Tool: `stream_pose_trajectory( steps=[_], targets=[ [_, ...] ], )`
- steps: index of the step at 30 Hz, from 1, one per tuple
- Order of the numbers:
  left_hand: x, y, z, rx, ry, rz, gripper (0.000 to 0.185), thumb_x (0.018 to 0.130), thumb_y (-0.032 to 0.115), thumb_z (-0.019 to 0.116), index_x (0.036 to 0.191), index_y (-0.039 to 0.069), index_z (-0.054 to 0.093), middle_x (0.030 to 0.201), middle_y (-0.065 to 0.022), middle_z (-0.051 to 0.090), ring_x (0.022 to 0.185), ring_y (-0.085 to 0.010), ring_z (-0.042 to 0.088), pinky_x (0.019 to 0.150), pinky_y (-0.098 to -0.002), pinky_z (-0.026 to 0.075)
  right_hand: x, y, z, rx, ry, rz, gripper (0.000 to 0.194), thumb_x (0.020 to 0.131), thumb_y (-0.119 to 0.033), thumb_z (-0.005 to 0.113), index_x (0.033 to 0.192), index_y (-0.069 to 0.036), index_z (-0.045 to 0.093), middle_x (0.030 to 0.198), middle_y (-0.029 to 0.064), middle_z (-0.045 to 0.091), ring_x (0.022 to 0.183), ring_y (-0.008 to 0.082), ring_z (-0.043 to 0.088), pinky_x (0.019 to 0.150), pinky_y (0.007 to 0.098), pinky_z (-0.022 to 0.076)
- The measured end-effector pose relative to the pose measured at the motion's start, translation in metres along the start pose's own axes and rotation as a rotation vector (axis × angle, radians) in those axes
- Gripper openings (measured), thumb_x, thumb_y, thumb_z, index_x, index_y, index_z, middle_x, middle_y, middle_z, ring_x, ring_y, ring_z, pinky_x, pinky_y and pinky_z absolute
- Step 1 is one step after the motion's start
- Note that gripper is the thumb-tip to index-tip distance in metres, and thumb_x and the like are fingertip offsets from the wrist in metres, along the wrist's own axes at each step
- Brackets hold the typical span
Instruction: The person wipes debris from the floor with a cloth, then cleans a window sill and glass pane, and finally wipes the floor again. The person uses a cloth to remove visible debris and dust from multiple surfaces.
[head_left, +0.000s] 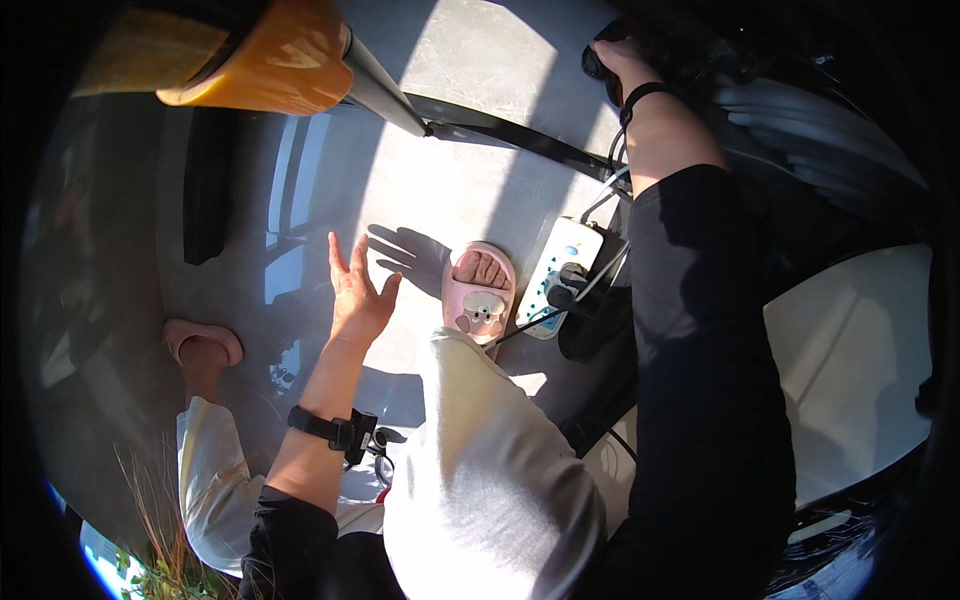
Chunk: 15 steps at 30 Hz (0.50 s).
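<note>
My left hand is raised over the floor with its fingers spread, and nothing is in it. Its shadow falls beside a pink slide sandal with an animal face, worn on a foot. At the upper right my right hand reaches out and grips a dark rounded object, whose kind is lost in shadow. Below that arm, a white power strip lies on the floor beside the sandal. Black plugs sit in it, with cables running off.
An orange-yellow casing with a grey metal tube juts in at the upper left. A dark strip crosses the sunlit floor. Another pink sandal is at left, and a plant stands lower left. A pale panel lies right.
</note>
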<state>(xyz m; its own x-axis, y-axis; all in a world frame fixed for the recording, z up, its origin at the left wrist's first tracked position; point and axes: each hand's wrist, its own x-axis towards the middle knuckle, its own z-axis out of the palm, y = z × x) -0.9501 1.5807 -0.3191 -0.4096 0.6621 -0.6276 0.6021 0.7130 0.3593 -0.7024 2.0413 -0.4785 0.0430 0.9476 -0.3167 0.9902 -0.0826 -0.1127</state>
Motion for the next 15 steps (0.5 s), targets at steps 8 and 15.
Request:
stream_pose_trajectory(
  steps=[8,15],
  targets=[
    [0.012,0.029,0.008,0.022,0.057,0.16,0.076,0.082,0.02,0.074,0.144,0.006,0.034,0.154,-0.0303,0.004,0.139,-0.0481,0.024,0.109,-0.0454,0.038,-0.09,-0.042,-0.07,-0.257,-0.189,-0.825,0.056,0.078,-0.026,0.066,0.132,-0.022,0.051,0.144,0.0087,0.04,0.141,0.0346,0.027,0.111,0.0551,0.0294],
    [0.011,0.046,0.006,0.022,0.041,0.131,0.074,0.082,0.019,0.074,0.143,0.004,0.035,0.153,-0.0316,0.006,0.139,-0.0486,0.024,0.11,-0.0453,0.035,-0.045,-0.019,-0.061,-0.122,-0.095,-0.123,0.061,0.089,-0.042,0.052,0.145,-0.024,0.036,0.156,0.0192,0.021,0.142,0.0478,0.015,0.116,0.0536,0.0205]
  ],
)
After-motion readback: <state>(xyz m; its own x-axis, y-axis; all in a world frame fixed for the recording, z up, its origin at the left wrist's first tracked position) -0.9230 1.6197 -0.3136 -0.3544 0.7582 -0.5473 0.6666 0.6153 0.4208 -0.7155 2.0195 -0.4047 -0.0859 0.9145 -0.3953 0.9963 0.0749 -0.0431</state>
